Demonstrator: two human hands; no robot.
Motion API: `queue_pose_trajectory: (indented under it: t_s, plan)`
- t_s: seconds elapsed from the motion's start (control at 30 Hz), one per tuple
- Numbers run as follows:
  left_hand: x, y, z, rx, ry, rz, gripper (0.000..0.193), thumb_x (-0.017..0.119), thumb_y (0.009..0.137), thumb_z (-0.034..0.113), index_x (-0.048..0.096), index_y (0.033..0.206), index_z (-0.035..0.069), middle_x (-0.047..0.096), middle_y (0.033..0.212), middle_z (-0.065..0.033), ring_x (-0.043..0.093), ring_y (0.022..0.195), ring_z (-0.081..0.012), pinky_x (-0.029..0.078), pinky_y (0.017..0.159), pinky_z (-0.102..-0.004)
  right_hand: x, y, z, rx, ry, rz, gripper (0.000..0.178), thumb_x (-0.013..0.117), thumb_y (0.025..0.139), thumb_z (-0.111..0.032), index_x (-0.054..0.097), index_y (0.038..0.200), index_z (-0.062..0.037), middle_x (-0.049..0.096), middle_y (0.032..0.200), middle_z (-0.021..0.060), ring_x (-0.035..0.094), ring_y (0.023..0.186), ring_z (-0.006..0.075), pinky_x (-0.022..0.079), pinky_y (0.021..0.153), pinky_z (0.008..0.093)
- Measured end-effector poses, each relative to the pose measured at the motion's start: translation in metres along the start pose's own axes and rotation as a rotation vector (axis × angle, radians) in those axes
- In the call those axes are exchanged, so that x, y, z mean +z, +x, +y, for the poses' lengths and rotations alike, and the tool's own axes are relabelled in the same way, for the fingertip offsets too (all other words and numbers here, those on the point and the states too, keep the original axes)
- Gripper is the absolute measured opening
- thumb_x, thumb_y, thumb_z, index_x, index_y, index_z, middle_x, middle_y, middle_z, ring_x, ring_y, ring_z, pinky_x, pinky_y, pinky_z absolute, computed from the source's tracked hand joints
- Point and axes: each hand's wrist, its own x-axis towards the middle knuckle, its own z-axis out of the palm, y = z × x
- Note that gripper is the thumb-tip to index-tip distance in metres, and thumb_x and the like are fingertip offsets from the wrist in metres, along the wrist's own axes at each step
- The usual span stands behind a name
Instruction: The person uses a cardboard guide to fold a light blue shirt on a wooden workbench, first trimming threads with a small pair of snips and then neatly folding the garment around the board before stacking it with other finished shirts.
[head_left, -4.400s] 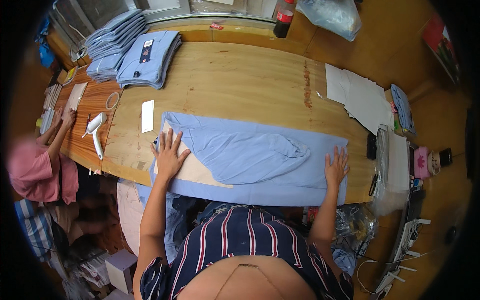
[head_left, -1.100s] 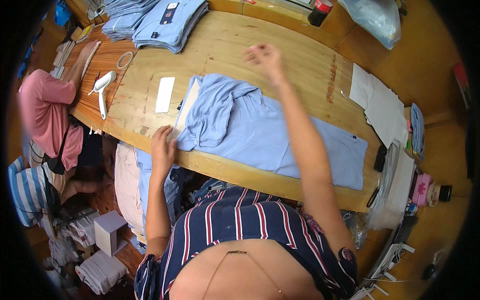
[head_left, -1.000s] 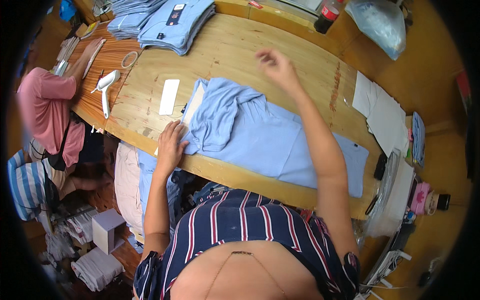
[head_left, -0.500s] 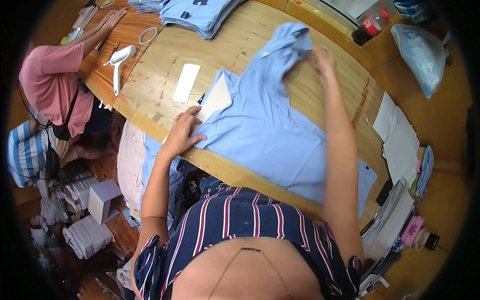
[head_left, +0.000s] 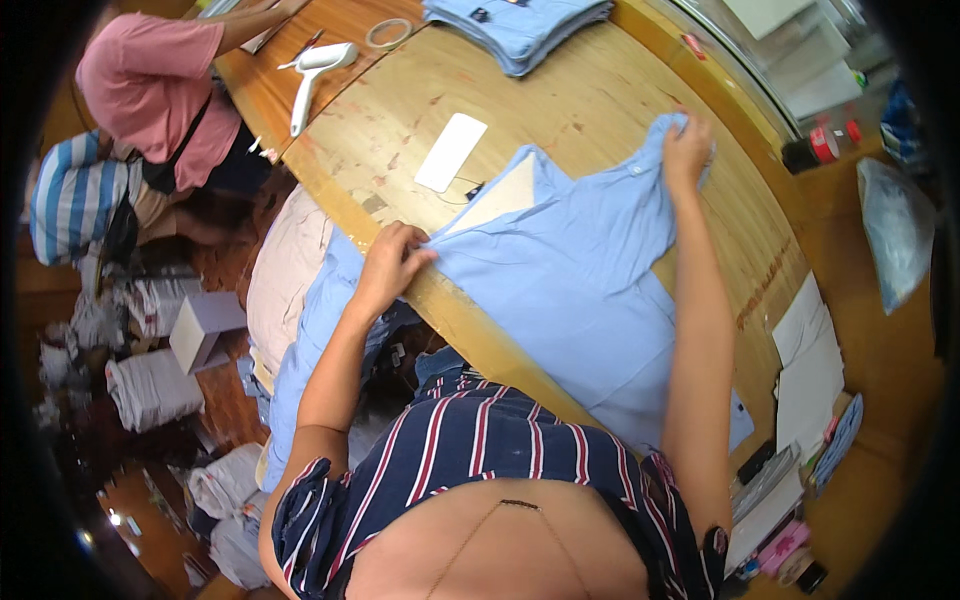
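A light blue shirt (head_left: 590, 270) lies spread over the near side of the wooden table, creased toward its far right part. My right hand (head_left: 687, 155) is closed on the bunched far right end of the cloth, with the arm stretched out. At the near table edge my left hand (head_left: 393, 262) pinches the shirt's left corner between thumb and fingers. A cream-coloured flat piece (head_left: 505, 200) shows at the shirt's left opening. Beside it lie a small black tag (head_left: 475, 191) and a white card (head_left: 451, 152).
Folded blue shirts (head_left: 520, 30) are stacked at the far side. A white lint roller (head_left: 320, 75) and a tape ring (head_left: 388, 34) lie far left. A person in pink (head_left: 150, 90) works there. White sheets (head_left: 808, 360) and a dark bottle (head_left: 808, 150) are at right. Cloth hangs below the table's left edge.
My right hand has taken hold of the shirt's far end, which has come lower and right. My left hand has gone from resting on the cloth to pinching its corner. The view has shifted.
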Motion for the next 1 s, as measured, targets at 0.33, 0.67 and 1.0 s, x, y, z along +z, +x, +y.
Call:
queue_pose_trajectory:
  t_s: [0.33, 0.67, 1.0]
  plan:
    - [0.000, 0.009, -0.013, 0.222, 0.181, 0.146, 0.017, 0.061, 0.064, 0.002, 0.058, 0.080, 0.006, 0.049, 0.084, -0.0082, 0.046, 0.083, -0.0265, 0.039, 0.073, -0.0345, -0.006, -0.101, -0.195, -0.707, 0.394, -1.092, 0.018, 0.053, 0.074, -0.013, 0.064, 0.088, -0.0162, 0.054, 0.100, -0.0012, 0.044, 0.103, 0.0157, 0.032, 0.083, 0.0357]
    - [0.005, 0.026, 0.034, 0.515, 0.251, -0.100, 0.045, 0.062, 0.065, 0.006, 0.052, 0.108, 0.008, 0.046, 0.120, -0.0061, 0.040, 0.113, -0.0260, 0.032, 0.092, -0.0392, -0.001, -0.004, -0.009, 0.060, -0.179, -0.420, 0.021, 0.048, 0.079, -0.016, 0.060, 0.093, -0.0046, 0.056, 0.100, 0.0147, 0.051, 0.093, 0.0301, 0.041, 0.080, 0.0402]
    - [0.020, 0.049, 0.027, 0.600, 0.370, -0.187, 0.047, 0.061, 0.067, 0.009, 0.047, 0.112, 0.010, 0.048, 0.116, -0.0021, 0.044, 0.108, -0.0197, 0.030, 0.089, -0.0363, -0.017, 0.028, 0.088, 0.635, 0.185, -0.439, 0.036, 0.066, 0.073, -0.025, 0.056, 0.098, -0.0009, 0.058, 0.087, 0.0085, 0.056, 0.080, 0.0181, 0.044, 0.070, 0.0329]
